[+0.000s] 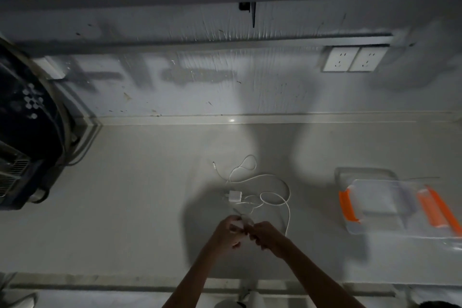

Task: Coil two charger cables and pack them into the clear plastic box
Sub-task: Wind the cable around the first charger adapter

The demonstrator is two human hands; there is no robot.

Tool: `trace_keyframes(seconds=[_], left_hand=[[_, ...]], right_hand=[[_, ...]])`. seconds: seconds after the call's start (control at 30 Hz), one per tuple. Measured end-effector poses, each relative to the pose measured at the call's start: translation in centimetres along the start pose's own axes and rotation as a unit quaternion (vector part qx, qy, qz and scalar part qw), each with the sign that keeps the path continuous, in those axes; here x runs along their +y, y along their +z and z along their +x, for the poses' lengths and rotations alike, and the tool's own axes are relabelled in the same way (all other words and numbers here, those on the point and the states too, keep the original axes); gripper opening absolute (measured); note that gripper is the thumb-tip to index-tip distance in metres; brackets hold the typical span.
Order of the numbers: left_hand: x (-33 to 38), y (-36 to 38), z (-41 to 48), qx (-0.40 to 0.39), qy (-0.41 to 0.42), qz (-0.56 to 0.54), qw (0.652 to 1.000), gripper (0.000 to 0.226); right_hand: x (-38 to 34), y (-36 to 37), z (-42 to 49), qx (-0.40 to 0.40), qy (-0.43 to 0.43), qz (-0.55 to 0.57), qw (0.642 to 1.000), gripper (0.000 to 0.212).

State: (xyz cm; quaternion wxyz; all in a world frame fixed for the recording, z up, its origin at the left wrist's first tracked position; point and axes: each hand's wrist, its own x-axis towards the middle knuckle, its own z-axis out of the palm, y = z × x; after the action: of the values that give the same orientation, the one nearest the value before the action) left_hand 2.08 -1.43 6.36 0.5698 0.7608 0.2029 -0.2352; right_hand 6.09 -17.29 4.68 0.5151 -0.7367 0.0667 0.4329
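On the pale table lies a tangle of white charger cable (270, 180) with a white plug adapter (235, 196) in its middle. My left hand (228, 231) holds a small white piece of the charger, and my right hand (262, 234) pinches the cable right beside it; both hands meet just in front of the tangle. One strand runs from my right hand up along the right side into the loops. The clear plastic box (362, 197) with orange clips stands open at the right, its lid (430, 210) lying against it.
A dark appliance (27, 132) fills the left edge of the table. Two white wall sockets (355, 59) sit on the wall behind, at the right. The table's front edge (150, 280) runs below my forearms.
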Motion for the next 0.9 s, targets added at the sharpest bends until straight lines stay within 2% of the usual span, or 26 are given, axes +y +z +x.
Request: trace_keyframes(seconds=[0.07,0.13,0.17,0.2,0.23,0.27,0.33,0.37,0.4,0.43,0.47,0.53,0.6,0.67,0.7,0.77,0.83,0.9], left_hand=[[0.3,-1.2,0.6,0.026,-0.007,0.034,0.999,0.035],[0.3,-2.6,1.1,0.096,-0.001,0.15,0.984,0.037],[0.2,-3.1,1.4,0.156,0.024,0.263,0.952,0.039],[0.4,-3.4,1.3,0.198,0.059,0.381,0.901,0.041],[1.0,-3.6,0.8,0.226,0.109,0.439,0.863,0.043],[2.2,-3.0,0.4,0.24,0.183,0.443,0.844,0.044],[7.7,-1.1,-1.7,0.125,0.285,0.251,0.916,0.04],[10.5,0.1,-2.8,0.036,0.27,0.116,0.955,0.039],[12.6,1.0,-3.5,-0.02,0.228,-0.039,0.973,0.039],[14.5,1.8,-3.9,-0.018,0.205,-0.137,0.969,0.039],[15.9,2.4,-3.9,0.003,0.212,-0.184,0.96,0.039],[18.3,2.4,-4.5,0.019,0.242,-0.172,0.955,0.046],[20.8,0.8,-5.0,0.025,0.283,-0.034,0.958,0.056],[23.8,-1.1,-5.9,0.05,0.317,0.155,0.935,0.051],[25.2,-1.9,-6.6,0.05,0.329,0.196,0.922,0.042],[28.0,-2.9,-8.7,0.039,0.36,0.175,0.915,0.027],[30.7,-3.8,-11.0,0.018,0.383,0.072,0.921,0.023],[33.0,-4.8,-12.9,0.006,0.377,-0.048,0.925,0.03]], right_hand=[[-0.8,-1.6,-0.8,0.012,-0.01,-0.038,0.999,0.03],[-2.0,-3.7,-1.9,0.013,-0.018,-0.126,0.992,0.03],[-2.8,-4.8,-2.7,0.009,-0.021,-0.175,0.984,0.029],[-3.6,-5.8,-3.6,0.002,-0.022,-0.212,0.977,0.029],[-4.6,-6.9,-4.5,-0.004,-0.023,-0.229,0.973,0.029],[-5.7,-7.7,-5.6,-0.01,-0.026,-0.226,0.974,0.03],[-8.3,-9.2,-7.7,-0.026,-0.04,-0.171,0.984,0.031],[-9.6,-9.8,-8.6,-0.03,-0.055,-0.132,0.989,0.031],[-11.0,-10.3,-9.5,-0.025,-0.076,-0.101,0.992,0.032],[-12.3,-10.7,-10.2,-0.007,-0.103,-0.084,0.991,0.033],[-13.7,-11.2,-10.9,0.018,-0.129,-0.081,0.988,0.034],[-15.9,-12.3,-12.4,0.065,-0.179,-0.09,0.977,0.035],[-17.4,-13.2,-14.2,0.089,-0.221,-0.096,0.966,0.037],[-18.7,-13.9,-16.1,0.108,-0.266,-0.103,0.952,0.041],[-19.5,-14.0,-16.8,0.119,-0.292,-0.109,0.943,0.044],[-20.7,-14.3,-18.0,0.131,-0.353,-0.099,0.921,0.042],[-21.2,-14.8,-18.6,0.108,-0.42,-0.045,0.9,0.027],[-20.2,-15.7,-17.7,0.101,-0.439,-0.05,0.891,0.018]])
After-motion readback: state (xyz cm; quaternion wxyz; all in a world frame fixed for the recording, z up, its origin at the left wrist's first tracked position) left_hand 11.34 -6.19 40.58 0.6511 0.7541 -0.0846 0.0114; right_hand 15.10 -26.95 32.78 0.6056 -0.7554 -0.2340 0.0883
